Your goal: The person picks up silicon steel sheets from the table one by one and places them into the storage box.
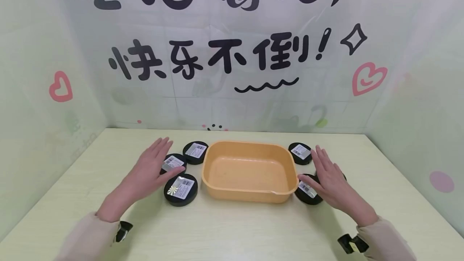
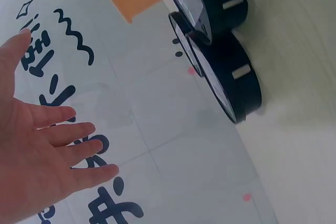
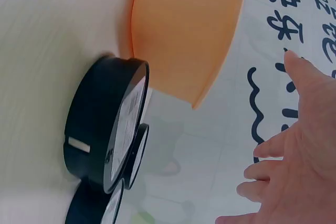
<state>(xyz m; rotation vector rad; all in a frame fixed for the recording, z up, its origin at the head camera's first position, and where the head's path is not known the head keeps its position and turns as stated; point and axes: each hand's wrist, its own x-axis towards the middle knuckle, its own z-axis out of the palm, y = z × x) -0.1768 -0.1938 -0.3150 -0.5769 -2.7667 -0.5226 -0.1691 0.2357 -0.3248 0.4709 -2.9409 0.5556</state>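
An orange-yellow rectangular plastic tub (image 1: 250, 194) stands between the hands. To its left are three round, flat black cases with white labels: a front one (image 1: 181, 189), a middle one (image 1: 174, 162) and a back one (image 1: 195, 152). My left hand (image 1: 145, 174) hovers over this group, fingers straight and thumb spread, holding nothing. On the tub's right lie similar black cases, one at the back (image 1: 300, 153) and one nearer (image 1: 308, 190); another is mostly hidden by my right hand (image 1: 335, 184). That hand is also raised with fingers extended, gripping nothing.
The pale wooden table (image 1: 232, 233) ends at a printed cloth backdrop (image 1: 203, 104), with cloth side panels at left and right. Dark bands with small devices sit on both sleeves (image 1: 384, 237).
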